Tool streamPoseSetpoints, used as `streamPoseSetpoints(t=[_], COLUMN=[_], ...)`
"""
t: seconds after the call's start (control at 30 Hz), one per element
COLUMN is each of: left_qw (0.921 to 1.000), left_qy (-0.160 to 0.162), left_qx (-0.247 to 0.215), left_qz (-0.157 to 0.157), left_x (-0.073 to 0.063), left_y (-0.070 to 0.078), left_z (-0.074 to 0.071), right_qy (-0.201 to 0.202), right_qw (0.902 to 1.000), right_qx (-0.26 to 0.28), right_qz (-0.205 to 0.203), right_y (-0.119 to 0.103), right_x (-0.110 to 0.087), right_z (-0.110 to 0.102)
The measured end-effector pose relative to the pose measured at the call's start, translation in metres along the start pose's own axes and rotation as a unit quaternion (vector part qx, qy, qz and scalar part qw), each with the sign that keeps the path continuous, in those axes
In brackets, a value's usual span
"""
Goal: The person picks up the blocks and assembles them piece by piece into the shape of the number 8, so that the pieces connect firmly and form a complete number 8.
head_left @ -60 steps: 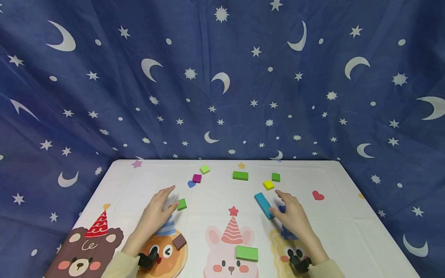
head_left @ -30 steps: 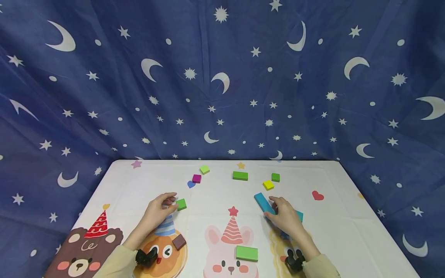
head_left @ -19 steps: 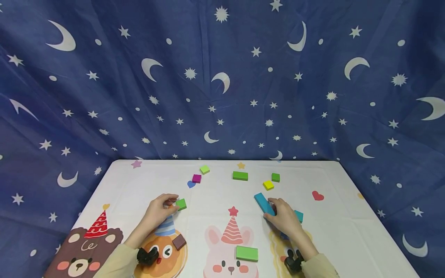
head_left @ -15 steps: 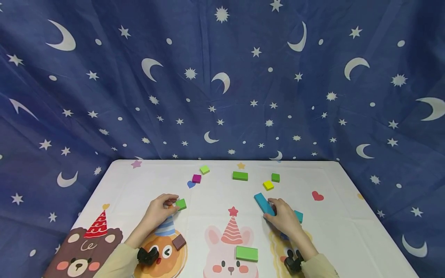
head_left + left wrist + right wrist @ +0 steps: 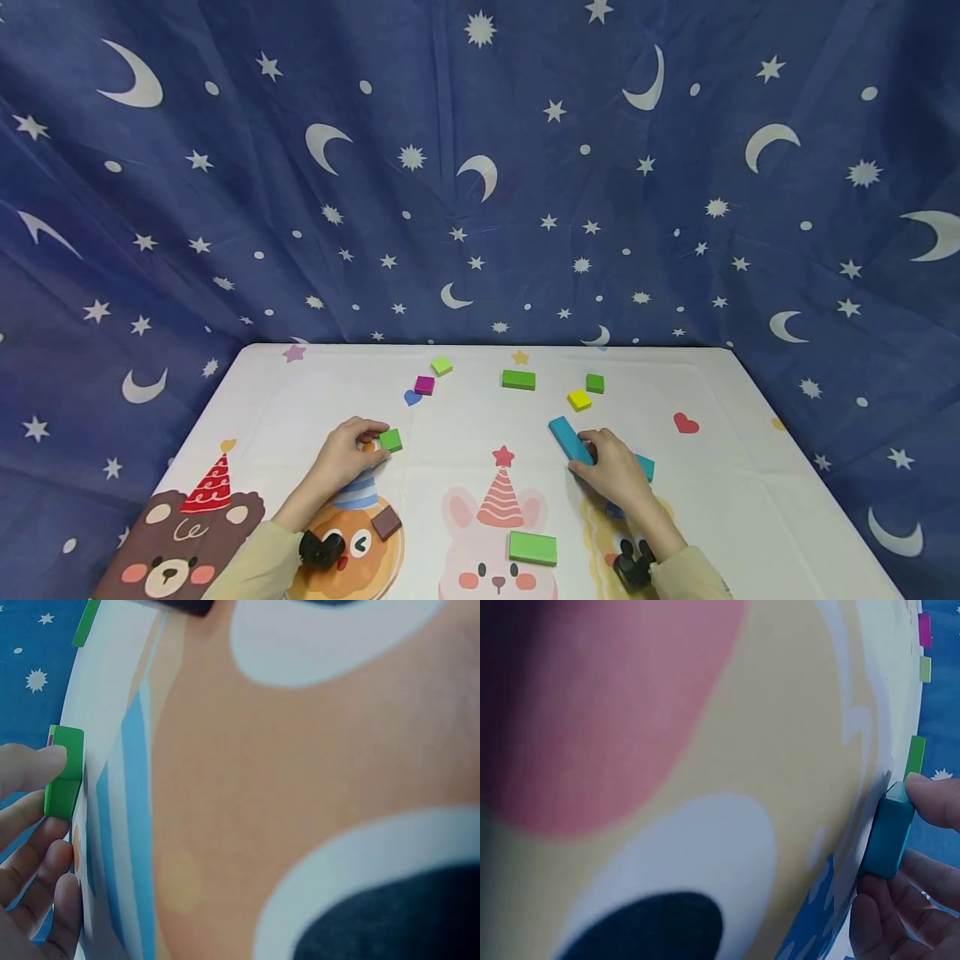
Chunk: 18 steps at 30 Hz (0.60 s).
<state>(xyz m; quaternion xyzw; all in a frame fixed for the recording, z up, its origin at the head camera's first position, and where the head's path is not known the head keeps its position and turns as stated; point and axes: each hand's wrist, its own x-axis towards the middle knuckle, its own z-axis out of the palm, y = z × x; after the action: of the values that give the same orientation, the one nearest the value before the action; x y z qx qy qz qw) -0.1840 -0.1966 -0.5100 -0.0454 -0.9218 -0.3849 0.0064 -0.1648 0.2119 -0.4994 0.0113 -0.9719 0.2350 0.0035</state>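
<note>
In the head view my left hand holds a small green block at its left side, on the tablecloth. The left wrist view has the thumb on one side of the green block and the index finger against the other. My right hand pinches the near end of a long blue block, which lies slanted. In the right wrist view, thumb and fingers sit on opposite sides of the blue block. A teal block lies just right of this hand, partly hidden by it.
A light green block and a dark brown block lie nearest. Farther back are a magenta block, a lime block, a long green block, a yellow block and a small green block. A starry curtain hangs behind.
Both hands, spread above the blocks two seconds ago, have curled their fingers and taken hold of the small green block and the long blue block. The teal block has come into sight.
</note>
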Motion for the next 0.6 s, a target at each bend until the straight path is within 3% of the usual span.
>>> streamPoseSetpoints(t=[0.6], left_qw=[1.0000], left_qy=[0.008], left_qx=[-0.001], left_qz=[0.006], left_x=[0.0004], left_y=[-0.0004], left_z=[0.0006], right_qy=[0.004], right_qw=[1.0000], right_qx=[-0.006], right_qz=[0.002], right_y=[-0.0034], right_x=[-0.0005], right_z=[-0.0019])
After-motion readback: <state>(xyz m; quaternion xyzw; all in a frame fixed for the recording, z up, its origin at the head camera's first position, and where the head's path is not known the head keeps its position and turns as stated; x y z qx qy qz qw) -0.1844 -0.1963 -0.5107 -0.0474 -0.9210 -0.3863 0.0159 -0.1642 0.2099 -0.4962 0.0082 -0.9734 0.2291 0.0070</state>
